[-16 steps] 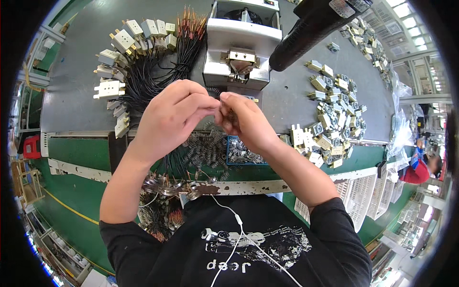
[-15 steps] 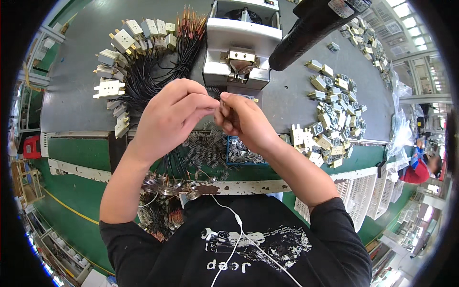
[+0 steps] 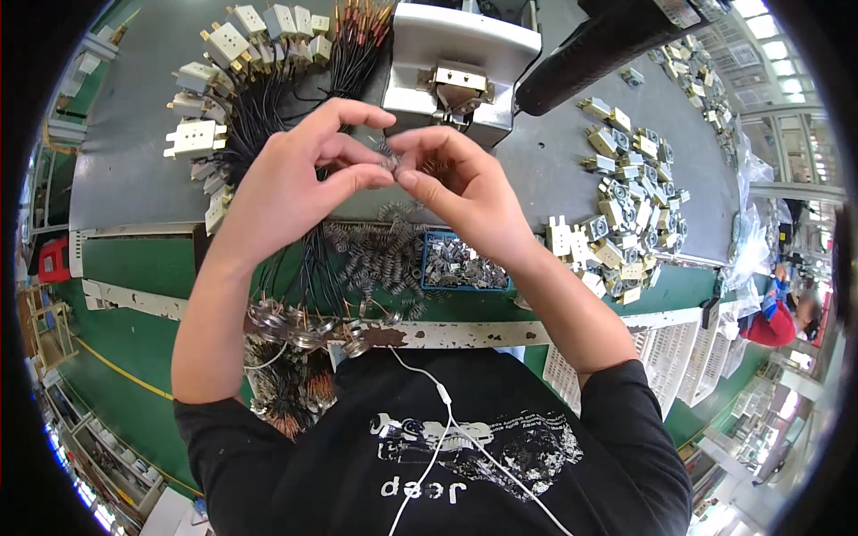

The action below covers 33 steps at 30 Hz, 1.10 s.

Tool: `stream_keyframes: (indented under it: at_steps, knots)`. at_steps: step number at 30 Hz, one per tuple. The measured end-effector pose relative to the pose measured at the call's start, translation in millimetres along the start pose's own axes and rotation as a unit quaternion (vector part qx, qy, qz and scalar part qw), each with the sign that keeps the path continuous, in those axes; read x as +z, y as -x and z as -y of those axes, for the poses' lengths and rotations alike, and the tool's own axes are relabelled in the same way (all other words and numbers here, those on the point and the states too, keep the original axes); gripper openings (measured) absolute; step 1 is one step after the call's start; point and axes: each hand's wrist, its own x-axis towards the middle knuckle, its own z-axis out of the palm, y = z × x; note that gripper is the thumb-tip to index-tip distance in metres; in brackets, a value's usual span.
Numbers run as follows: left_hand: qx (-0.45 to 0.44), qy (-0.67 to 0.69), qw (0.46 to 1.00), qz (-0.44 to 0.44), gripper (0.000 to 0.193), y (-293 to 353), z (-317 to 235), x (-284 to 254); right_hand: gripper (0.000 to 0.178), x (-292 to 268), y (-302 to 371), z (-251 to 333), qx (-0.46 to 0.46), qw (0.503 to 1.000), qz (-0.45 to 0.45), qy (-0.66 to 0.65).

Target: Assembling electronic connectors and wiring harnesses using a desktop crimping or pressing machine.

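Just in front of the metal machine, my two hands meet at the fingertips. My left hand (image 3: 295, 179) has its thumb and fingers closed on a thin coil spring (image 3: 391, 163), its index finger raised above. From the other side, my right hand (image 3: 474, 192) pinches the same spring, thumb against bent fingers. More wire coil shows beside the right fingers; whether it belongs to the same spring I cannot tell. Below the hands lies a pile of dark coil springs (image 3: 371, 259). Next to it, a blue tray (image 3: 465, 288) holds small metal parts.
A silver machine (image 3: 460, 45) with a clamp stands ahead, a thick black tube (image 3: 581, 62) beside it. Black cables with pale plugs (image 3: 198, 138) fan out left. Plug housings (image 3: 626, 205) are heaped right. Metal rings (image 3: 308, 330) hang at the near edge. A person (image 3: 778, 322) sits far right.
My hands have opened somewhat and turned, so the spring between the fingertips now shows. The whole view has shifted slightly, uncovering more of the blue tray.
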Motion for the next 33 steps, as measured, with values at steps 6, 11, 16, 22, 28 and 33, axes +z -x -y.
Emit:
stream_keyframes:
  at_steps: [6,11,16,22,28,33]
  knots:
    - [-0.024,0.000,0.999,0.035,0.042,0.8,-8.7,-6.7,0.017,5.3,1.0,7.3,-0.027,0.996,-0.009,0.083]
    - [0.028,-0.078,0.996,0.017,0.036,4.0,-0.9,-6.0,0.018,11.7,-0.8,10.4,0.017,0.990,-0.051,0.134]
    - [0.100,-0.206,0.973,-0.021,0.026,10.6,-1.7,-19.4,0.024,11.6,-18.4,-2.2,-0.146,0.894,-0.072,0.417]
    - [-0.004,-0.118,0.991,-0.057,0.019,34.4,11.2,-48.7,0.031,23.1,0.8,9.3,-0.297,0.759,0.029,0.579]
    - [-0.040,-0.124,0.991,-0.005,0.017,35.4,16.9,-50.3,0.023,89.8,7.2,-40.8,-0.040,0.896,0.162,0.411]
    - [-0.109,-0.141,0.983,0.043,0.018,43.7,16.4,-56.3,0.028,83.8,8.8,-26.2,0.257,0.951,0.171,-0.003]
